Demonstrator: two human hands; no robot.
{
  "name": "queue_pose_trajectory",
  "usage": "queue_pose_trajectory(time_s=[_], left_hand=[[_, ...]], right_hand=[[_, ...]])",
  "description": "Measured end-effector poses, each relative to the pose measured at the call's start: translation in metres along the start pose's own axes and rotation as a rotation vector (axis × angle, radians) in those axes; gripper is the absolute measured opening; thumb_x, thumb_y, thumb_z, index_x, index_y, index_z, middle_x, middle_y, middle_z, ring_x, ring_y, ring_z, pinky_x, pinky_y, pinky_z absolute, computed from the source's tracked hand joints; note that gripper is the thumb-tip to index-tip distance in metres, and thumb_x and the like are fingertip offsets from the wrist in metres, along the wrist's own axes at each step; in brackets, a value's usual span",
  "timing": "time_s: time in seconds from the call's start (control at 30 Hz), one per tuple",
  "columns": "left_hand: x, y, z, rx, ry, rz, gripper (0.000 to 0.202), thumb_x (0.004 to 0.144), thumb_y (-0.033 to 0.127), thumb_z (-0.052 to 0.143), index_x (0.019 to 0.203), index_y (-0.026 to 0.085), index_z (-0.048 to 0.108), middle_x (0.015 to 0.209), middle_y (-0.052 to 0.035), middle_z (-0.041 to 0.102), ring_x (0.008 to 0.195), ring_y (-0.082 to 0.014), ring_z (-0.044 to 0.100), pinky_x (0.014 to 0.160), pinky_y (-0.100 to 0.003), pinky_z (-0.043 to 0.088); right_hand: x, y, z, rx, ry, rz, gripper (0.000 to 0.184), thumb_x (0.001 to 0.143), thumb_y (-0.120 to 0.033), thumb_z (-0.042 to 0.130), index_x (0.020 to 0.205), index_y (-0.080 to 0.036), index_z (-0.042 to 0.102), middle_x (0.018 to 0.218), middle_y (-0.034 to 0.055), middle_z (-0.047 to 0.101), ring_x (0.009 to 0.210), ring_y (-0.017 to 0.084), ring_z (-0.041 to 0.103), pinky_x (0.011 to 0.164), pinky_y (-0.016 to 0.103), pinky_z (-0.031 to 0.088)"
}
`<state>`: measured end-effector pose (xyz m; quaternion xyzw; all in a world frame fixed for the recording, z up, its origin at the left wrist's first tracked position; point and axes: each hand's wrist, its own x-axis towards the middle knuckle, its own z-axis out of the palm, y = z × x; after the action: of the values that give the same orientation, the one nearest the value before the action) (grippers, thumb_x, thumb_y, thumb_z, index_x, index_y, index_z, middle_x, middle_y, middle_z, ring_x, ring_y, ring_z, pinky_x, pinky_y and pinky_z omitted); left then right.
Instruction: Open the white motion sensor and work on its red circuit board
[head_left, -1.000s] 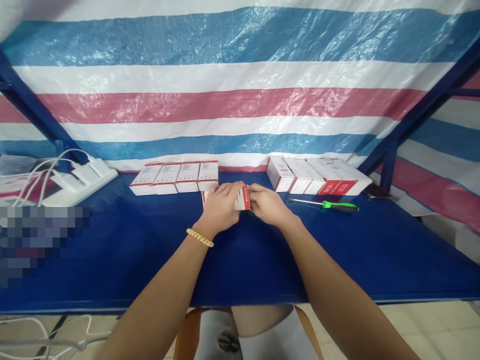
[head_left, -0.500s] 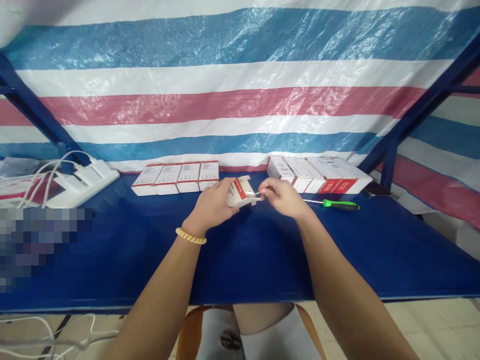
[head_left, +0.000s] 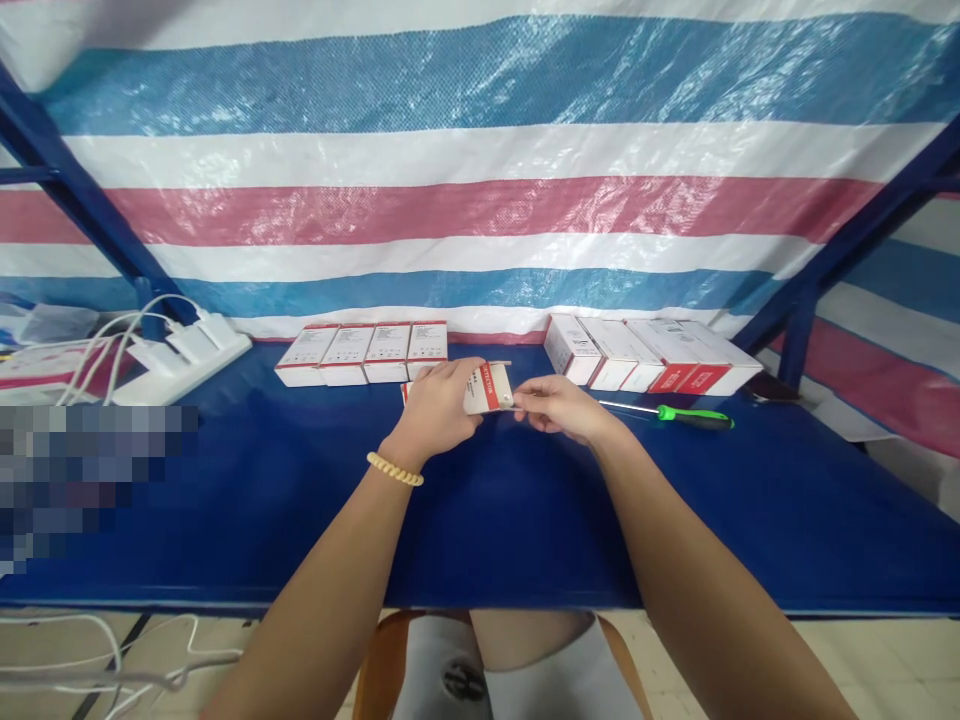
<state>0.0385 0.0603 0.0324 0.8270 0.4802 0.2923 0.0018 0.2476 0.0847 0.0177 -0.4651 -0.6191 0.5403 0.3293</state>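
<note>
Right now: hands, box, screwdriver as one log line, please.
left hand: gripping box | right hand: at box's right end | screwdriver: on table, unheld

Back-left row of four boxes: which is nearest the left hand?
The rightmost box of the four, just beyond the left hand that holds a separate carton. The other three boxes sit progressively farther left along the row.
</note>
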Motion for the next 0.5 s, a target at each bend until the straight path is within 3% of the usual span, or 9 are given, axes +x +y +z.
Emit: queue_pose_trajectory(time_s=[0.17, 0.3, 0.4, 0.5], left_hand=[[-0.001, -0.002, -0.002, 0.009, -0.051, 0.009, 0.062, 0.073, 0.019, 0.071, 0.130, 0.017, 0.048, 0.128, -0.0124, 0.062, 0.117, -0.0307, 0.058, 0.099, -0.045, 0.045], [-0.001, -0.002, -0.007, -0.018, -0.068, 0.011, 0.070, 0.074, 0.019, 0.070, 0.137, 0.018, 0.039, 0.137, -0.0133, 0.055, 0.125, -0.0304, 0.053, 0.104, -0.046, 0.043], [0.000, -0.003, -0.009, -0.022, -0.057, -0.002, 0.073, 0.072, 0.018, 0.071, 0.138, 0.018, 0.039, 0.135, -0.0130, 0.055, 0.124, -0.0303, 0.053, 0.104, -0.046, 0.044], [0.001, -0.003, -0.011, -0.046, -0.085, -0.048, 0.074, 0.073, 0.021, 0.071, 0.140, 0.019, 0.038, 0.137, -0.0125, 0.054, 0.124, -0.0304, 0.054, 0.103, -0.045, 0.045]], right_hand=[[0.005, 0.005, -0.002, -0.050, 0.079, -0.104, 0.031, 0.069, -0.042, 0.072, 0.056, -0.016, 0.061, 0.051, 0.0014, 0.062, 0.039, 0.006, 0.045, 0.039, 0.020, 0.030], [0.008, 0.006, -0.010, 0.084, 0.205, -0.162, 0.037, 0.068, -0.047, 0.075, 0.057, -0.017, 0.057, 0.051, 0.0015, 0.062, 0.040, 0.009, 0.051, 0.035, 0.020, 0.029], [0.008, 0.007, -0.011, 0.203, 0.245, -0.183, 0.042, 0.066, -0.051, 0.078, 0.062, -0.017, 0.053, 0.063, 0.0044, 0.069, 0.052, 0.015, 0.064, 0.039, 0.021, 0.042], [0.009, 0.004, -0.009, 0.369, 0.314, -0.221, 0.041, 0.071, -0.048, 0.077, 0.067, -0.018, 0.051, 0.076, 0.0063, 0.073, 0.068, 0.019, 0.072, 0.051, 0.028, 0.057]])
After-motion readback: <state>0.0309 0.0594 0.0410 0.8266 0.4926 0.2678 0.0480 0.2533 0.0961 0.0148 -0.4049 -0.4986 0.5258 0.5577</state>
